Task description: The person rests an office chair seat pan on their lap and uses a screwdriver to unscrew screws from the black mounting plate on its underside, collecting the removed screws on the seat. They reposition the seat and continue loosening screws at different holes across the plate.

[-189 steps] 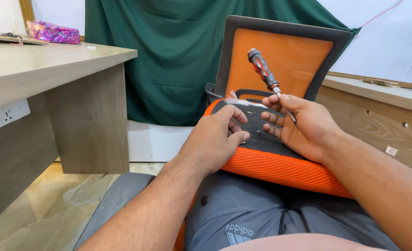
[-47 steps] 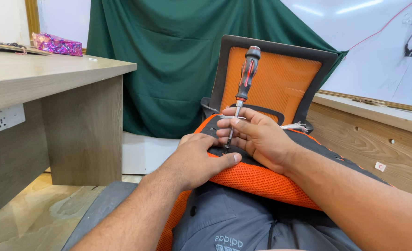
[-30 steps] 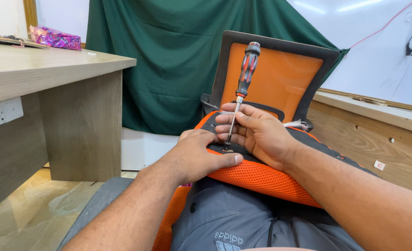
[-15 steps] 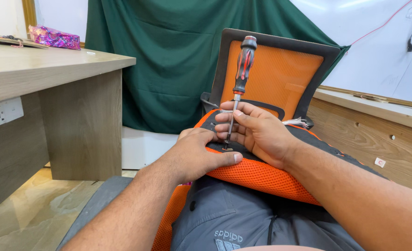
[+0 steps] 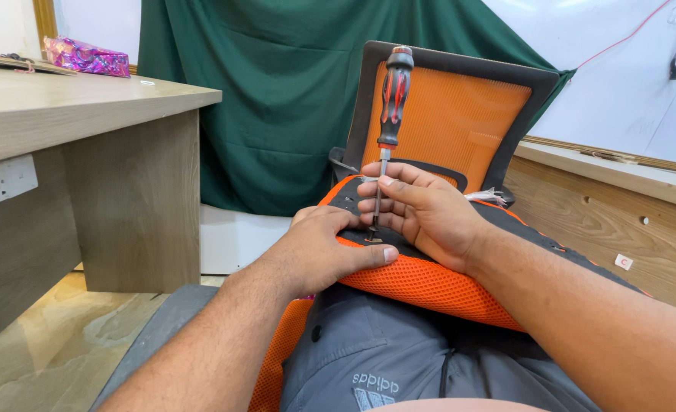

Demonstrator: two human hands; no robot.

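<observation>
Green curtain behind, an orange mesh office chair (image 5: 429, 282) lies across the person's lap. The right hand (image 5: 422, 214) pinches the upright red-and-black screwdriver (image 5: 390, 114) low on its thin, stiff shaft; the left hand (image 5: 319, 248), fingers pressed flat, steadies the springy seat.

Shiny pink-purple foil-wrapped rectangular package (image 5: 86, 57): far edge of your wooden desk (image 5: 86, 107), top left, lying flat beside green curtain (image 5: 277, 99).

Small white square sticker with red mark (image 5: 624, 262): on wooden wall panel (image 5: 582, 221) to your right, low, near panel's screw holes.

Screens, signs: none in your view.
</observation>
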